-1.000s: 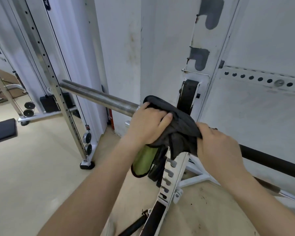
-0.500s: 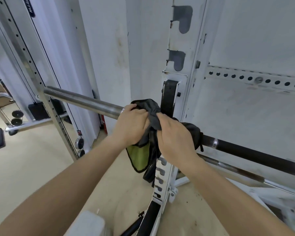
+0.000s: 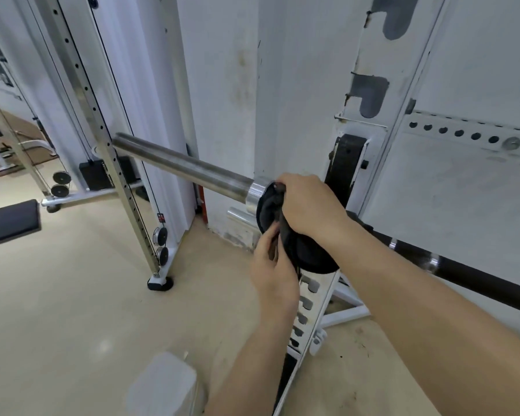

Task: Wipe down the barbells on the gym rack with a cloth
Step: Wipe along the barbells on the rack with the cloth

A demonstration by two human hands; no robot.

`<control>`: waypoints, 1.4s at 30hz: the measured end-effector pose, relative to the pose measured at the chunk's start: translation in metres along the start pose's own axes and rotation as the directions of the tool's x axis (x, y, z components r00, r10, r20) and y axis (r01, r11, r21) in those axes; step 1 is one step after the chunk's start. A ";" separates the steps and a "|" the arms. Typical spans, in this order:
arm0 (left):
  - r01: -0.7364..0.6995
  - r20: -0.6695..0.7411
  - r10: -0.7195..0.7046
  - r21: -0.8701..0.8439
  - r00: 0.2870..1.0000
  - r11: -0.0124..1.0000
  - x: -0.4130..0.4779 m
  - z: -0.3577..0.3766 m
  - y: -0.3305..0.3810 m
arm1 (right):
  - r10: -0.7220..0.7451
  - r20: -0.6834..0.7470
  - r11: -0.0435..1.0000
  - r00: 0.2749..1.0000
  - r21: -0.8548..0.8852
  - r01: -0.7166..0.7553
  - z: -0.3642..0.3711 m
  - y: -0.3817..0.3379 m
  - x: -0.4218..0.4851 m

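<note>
At 9 o'clock, a black pad point(image 3: 8, 222) lies on the floor point(image 3: 72, 295) beside a slanted perforated steel upright point(image 3: 102, 139) with small pulleys point(image 3: 162, 244) near its foot. The barbell point(image 3: 180, 168) runs from 10 o'clock toward 4 o'clock: a bare steel sleeve, a bright collar at centre, then a dark shaft passing behind the right forearm. A black cloth point(image 3: 300, 250) is wrapped around the bar just right of the collar. The left hand point(image 3: 272, 273), below the bar, has its fingers pinched on the hanging part of the cloth. The right hand point(image 3: 309, 202), above, has its fingers clenched over the cloth and the bar. The white rack post point(image 3: 370, 94), with notched hooks, rises at 1 o'clock just behind the hands. A pale blurred object at 6 o'clock cannot be identified.
</note>
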State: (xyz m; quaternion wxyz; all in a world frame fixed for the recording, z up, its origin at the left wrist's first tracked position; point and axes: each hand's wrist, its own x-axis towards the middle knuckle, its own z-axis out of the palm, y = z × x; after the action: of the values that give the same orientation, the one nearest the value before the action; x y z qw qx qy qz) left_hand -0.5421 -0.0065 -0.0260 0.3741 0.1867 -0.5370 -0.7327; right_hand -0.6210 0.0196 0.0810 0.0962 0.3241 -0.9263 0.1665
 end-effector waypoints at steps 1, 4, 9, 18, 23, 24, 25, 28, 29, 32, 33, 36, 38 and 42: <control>0.077 -0.057 -0.080 -0.061 0.995 0.995 -0.003 0.007 0.005 | 0.017 -0.013 1.000 1.000 0.003 -0.017 0.001 -0.001 0.003; 0.176 -0.168 -0.188 -0.085 0.968 0.981 0.000 0.010 0.001 | -0.007 -0.104 0.999 0.995 0.042 0.012 0.005 0.001 0.002; 0.542 0.240 -0.487 -0.317 0.839 0.778 0.019 0.016 -0.004 | -0.075 -0.095 0.987 0.993 -0.151 0.060 0.002 0.009 -0.009; 0.603 0.379 -0.469 -0.504 0.798 0.619 0.042 0.024 0.010 | -0.122 -0.076 0.989 0.990 -0.095 0.115 -0.011 0.017 -0.042; 0.486 0.124 -0.472 -0.312 0.873 0.816 0.025 0.012 0.013 | -0.094 -0.050 0.979 0.994 -0.186 0.083 -0.005 0.007 -0.026; 0.465 0.129 -0.448 -0.304 0.885 0.832 0.019 0.007 0.016 | -0.091 -0.033 0.979 0.995 -0.187 0.084 -0.003 0.003 -0.020; 0.443 0.152 -0.416 -0.323 0.896 0.836 0.013 0.002 0.020 | -0.081 -0.015 0.983 0.997 -0.169 0.078 -0.001 -0.001 -0.015; 0.270 0.099 -0.251 -0.346 0.963 0.898 0.004 0.006 0.037 | -0.037 -0.002 0.999 0.999 -0.031 0.037 -0.004 -0.001 -0.004; 0.140 0.039 -0.134 -0.258 0.990 0.956 0.004 0.010 0.039 | -0.031 -0.007 1.000 0.999 0.006 0.031 -0.007 0.002 -0.005; -0.375 0.139 0.348 0.365 0.927 0.852 0.017 0.015 0.034 | -0.032 -0.061 0.999 0.998 0.013 0.033 -0.013 0.014 -0.022; -0.506 0.266 0.432 0.513 0.862 0.694 0.025 0.011 0.032 | -0.033 -0.098 0.999 0.995 -0.007 0.033 -0.013 0.018 -0.029; -0.696 0.558 0.434 0.659 0.707 0.286 0.057 -0.002 0.038 | -0.060 -0.200 0.996 0.978 -0.082 0.044 -0.011 0.024 -0.047; -0.757 0.704 0.291 0.636 0.648 0.149 0.080 -0.004 0.051 | -0.067 -0.248 0.993 0.966 -0.108 0.042 -0.010 0.027 -0.054; -0.886 0.900 -0.033 0.420 0.434 -0.196 0.113 0.019 0.083 | 0.038 -0.396 0.997 0.918 0.071 -0.011 -0.013 0.039 -0.067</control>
State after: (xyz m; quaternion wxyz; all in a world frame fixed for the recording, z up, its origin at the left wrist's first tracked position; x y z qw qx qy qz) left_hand -0.5998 -0.0901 0.0720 0.1828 -0.1250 -0.9738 0.0519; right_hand -0.5933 0.0916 0.0646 0.2688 0.2752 -0.8854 0.2611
